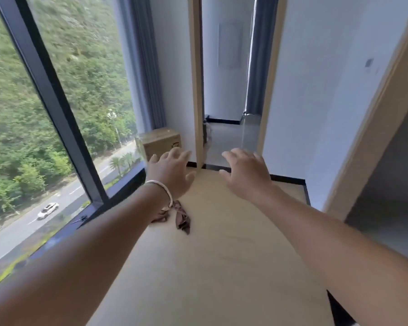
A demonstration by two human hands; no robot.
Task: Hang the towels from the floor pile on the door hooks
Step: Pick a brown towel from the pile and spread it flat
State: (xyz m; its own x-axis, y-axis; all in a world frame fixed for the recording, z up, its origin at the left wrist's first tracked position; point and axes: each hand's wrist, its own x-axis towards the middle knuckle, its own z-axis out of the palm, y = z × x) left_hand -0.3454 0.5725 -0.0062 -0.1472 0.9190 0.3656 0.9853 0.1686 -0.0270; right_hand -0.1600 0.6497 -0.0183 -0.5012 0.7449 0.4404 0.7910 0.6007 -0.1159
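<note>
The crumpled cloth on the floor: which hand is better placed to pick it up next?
Probably the left hand. The brownish cloth lies just beside and partly under the left wrist, while the right hand reaches out farther to the right, away from it. Both hands are open and hold nothing.

A pale, smooth, matt wood-look floor carries a crumpled brownish cloth near the dark metal-framed glass window on the left, a brown cardboard box farther off, beside matt light-wood door frames
</note>
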